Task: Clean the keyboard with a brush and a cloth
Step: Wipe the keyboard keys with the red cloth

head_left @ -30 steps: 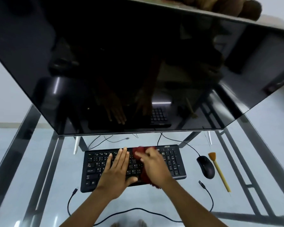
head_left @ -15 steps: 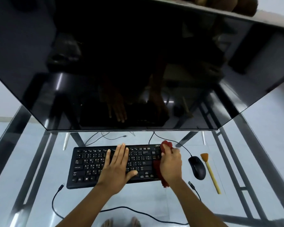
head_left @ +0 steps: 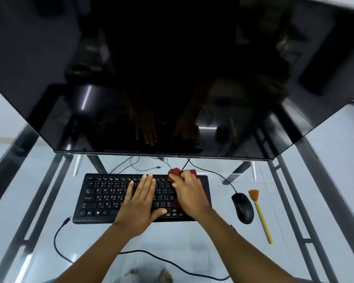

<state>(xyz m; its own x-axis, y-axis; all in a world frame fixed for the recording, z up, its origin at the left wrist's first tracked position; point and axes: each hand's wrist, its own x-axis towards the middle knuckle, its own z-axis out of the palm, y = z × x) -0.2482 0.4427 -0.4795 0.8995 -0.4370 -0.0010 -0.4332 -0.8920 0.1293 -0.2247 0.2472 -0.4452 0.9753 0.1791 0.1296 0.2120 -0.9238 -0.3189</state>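
One glass counter [head_left: 39, 190] is carrying everything, with a wide dark monitor [head_left: 172, 78] looming over its far side. Just below the screen a black keyboard [head_left: 106, 199] is lying flat, and we are touching it with both hands. Our left hand [head_left: 141, 203] is resting flat across the middle keys, fingers straight. Our right hand [head_left: 190, 195] is curling round a bunched red cloth [head_left: 175, 172], pressing it onto the keyboard's right part near the top edge. Right of the keyboard a black mouse [head_left: 242, 208] is sitting, and just beside it a yellow-handled brush [head_left: 261, 215] is lying untouched, bristles pointing away from us. A loose black cable [head_left: 58, 242] is trailing across the counter's near side.
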